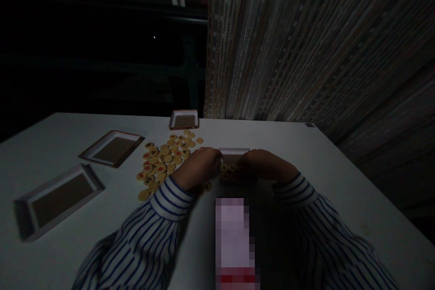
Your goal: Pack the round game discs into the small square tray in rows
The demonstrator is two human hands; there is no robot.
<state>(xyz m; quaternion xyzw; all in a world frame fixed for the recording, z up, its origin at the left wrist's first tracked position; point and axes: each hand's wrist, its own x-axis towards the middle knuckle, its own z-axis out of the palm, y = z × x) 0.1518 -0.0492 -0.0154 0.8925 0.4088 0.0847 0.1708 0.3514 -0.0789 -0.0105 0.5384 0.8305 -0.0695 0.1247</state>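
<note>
A small white-walled open box (234,150) lies on the table between my hands, with several xiangqi pieces (228,168) in rows at its near end. My left hand (201,166) is closed at the box's left side, fingers curled against its wall. On the opposite side, my right hand (268,165) bends over the right edge, its fingers closed low by the pieces; what lies in them is hidden. Left of my left hand spreads a loose heap of round wooden xiangqi pieces (167,158), some with red or black characters. A dark-marked piece (207,186) sits just below my left hand.
A small open tray (184,121) stands at the table's far edge. Another tray (113,148) and a larger box part (61,195) lie on the left of the white table (118,215). A bead-string curtain (258,45) hangs behind. A pixelated patch covers the near middle.
</note>
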